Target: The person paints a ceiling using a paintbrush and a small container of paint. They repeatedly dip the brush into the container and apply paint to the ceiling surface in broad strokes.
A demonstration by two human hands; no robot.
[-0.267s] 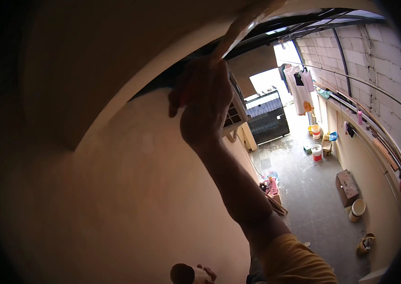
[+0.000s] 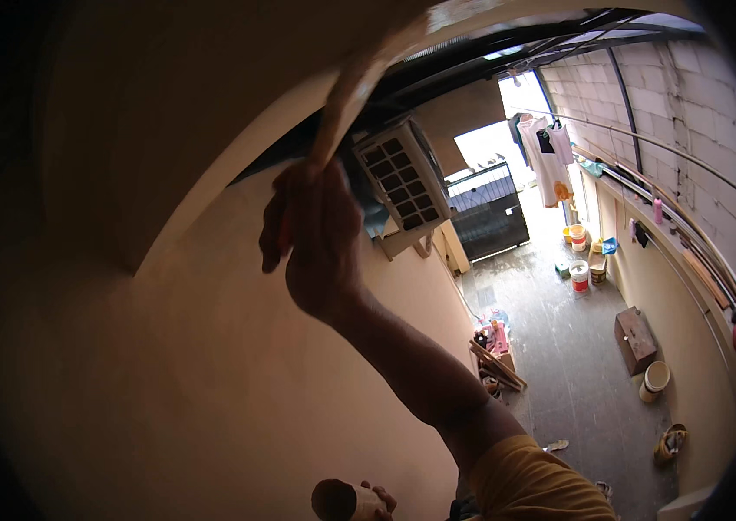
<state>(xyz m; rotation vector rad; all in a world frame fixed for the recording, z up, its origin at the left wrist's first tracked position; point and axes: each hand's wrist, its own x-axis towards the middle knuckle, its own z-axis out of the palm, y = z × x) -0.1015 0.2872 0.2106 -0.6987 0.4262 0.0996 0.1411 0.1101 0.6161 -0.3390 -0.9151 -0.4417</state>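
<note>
My right hand (image 2: pixel 320 230) is raised against the upper wall, back toward me, its fingers closed round a long, pale brown tool (image 2: pixel 346 108). The tool slants up and right to the underside of a curved ledge (image 2: pixel 203 208); its kind is blurred, and a bit of orange-red shows by my fingers. At the bottom edge, my left hand (image 2: pixel 382 499) is wrapped round a pale cylindrical container (image 2: pixel 359 502). Its dark, round mouth faces left, and what is inside is too dark to see. A plain beige wall (image 2: pixel 237 365) fills the left side.
An outdoor air-conditioner unit (image 2: pixel 402 178) is mounted beyond my right hand. Far below on the grey floor (image 2: pixel 550 347) stand a brown box (image 2: pixel 635 339), a white bucket (image 2: pixel 654 380) and several paint pails (image 2: pixel 579 274). Clothes (image 2: pixel 546 161) hang near the dark gate (image 2: pixel 491 221).
My right hand has moved left and slightly down with the tool, uncovering more of the air-conditioner unit. The left hand and its container have barely moved.
</note>
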